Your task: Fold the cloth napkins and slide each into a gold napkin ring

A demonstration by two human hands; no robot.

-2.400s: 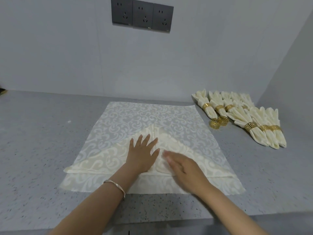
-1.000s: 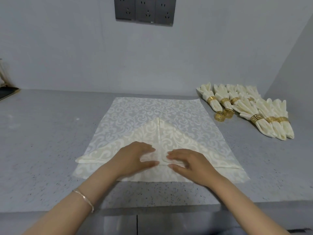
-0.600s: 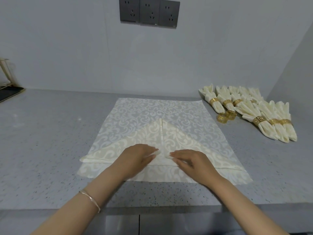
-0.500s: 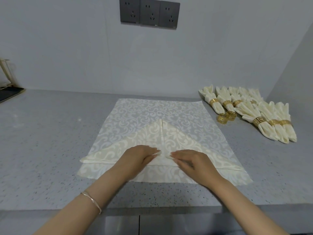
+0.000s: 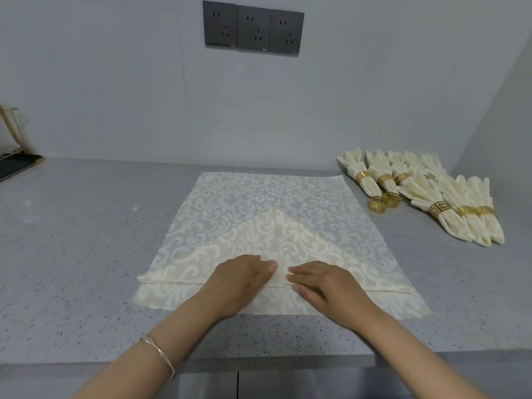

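A cream patterned napkin (image 5: pixel 302 243), folded into a triangle with its tip pointing away from me, lies on a larger flat cloth (image 5: pixel 259 194) of the same pattern. My left hand (image 5: pixel 239 280) and my right hand (image 5: pixel 325 286) sit side by side at the middle of the triangle's near edge. Their fingertips pinch the fabric on either side of the centre seam. Two loose gold napkin rings (image 5: pixel 384 202) lie to the right of the cloth. Behind them lies a row of several napkins in gold rings (image 5: pixel 449 203).
The grey speckled counter (image 5: pixel 86 240) meets the back wall, and a side wall closes it on the right. Its front edge (image 5: pixel 259 358) runs just below my wrists. A dark tray (image 5: pixel 17 165) sits at the far left. Three wall sockets (image 5: pixel 253 27) hang above.
My hands were flat on the triangle, smoothing it. They have drawn back to its near edge, and the fingers have curled in to pinch the middle. The napkin has kept its shape.
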